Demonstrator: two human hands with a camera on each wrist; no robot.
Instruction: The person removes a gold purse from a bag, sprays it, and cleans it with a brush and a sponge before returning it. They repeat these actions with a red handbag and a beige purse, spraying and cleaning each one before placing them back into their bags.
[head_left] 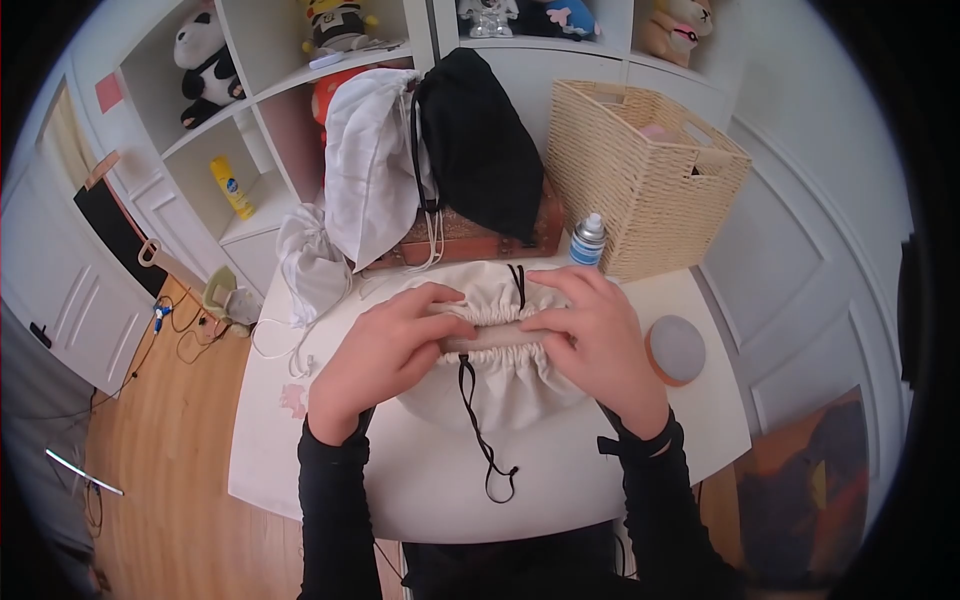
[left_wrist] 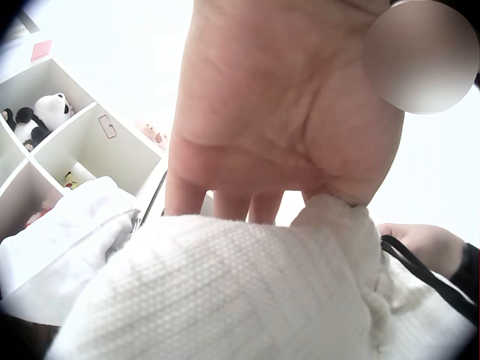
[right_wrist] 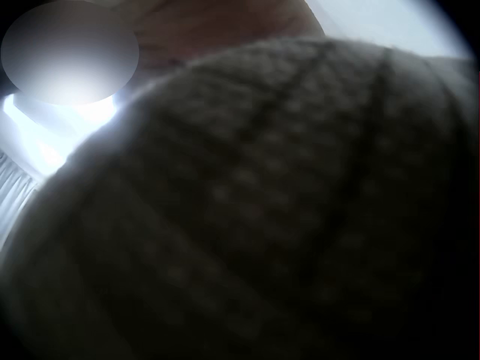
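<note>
A cream drawstring bag (head_left: 510,390) with black cords lies on the white table in the head view, its gathered mouth partly spread. My left hand (head_left: 385,345) grips the left side of the mouth, fingers bent over the rim. On the right side, my right hand (head_left: 605,345) holds the rim with fingers and thumb. A black cord (head_left: 475,410) trails from the front edge toward me. The left wrist view shows my left palm (left_wrist: 281,112) above the bag's woven cloth (left_wrist: 217,285). Dark cloth (right_wrist: 247,202) fills most of the right wrist view; the right fingertips are hidden there.
Behind the bag are a white bag (head_left: 370,160), a black bag (head_left: 480,140), a brown chest (head_left: 460,240), a spray can (head_left: 588,240) and a wicker basket (head_left: 640,180). A small white pouch (head_left: 310,265) stands left; a round grey-topped object (head_left: 677,350) sits right.
</note>
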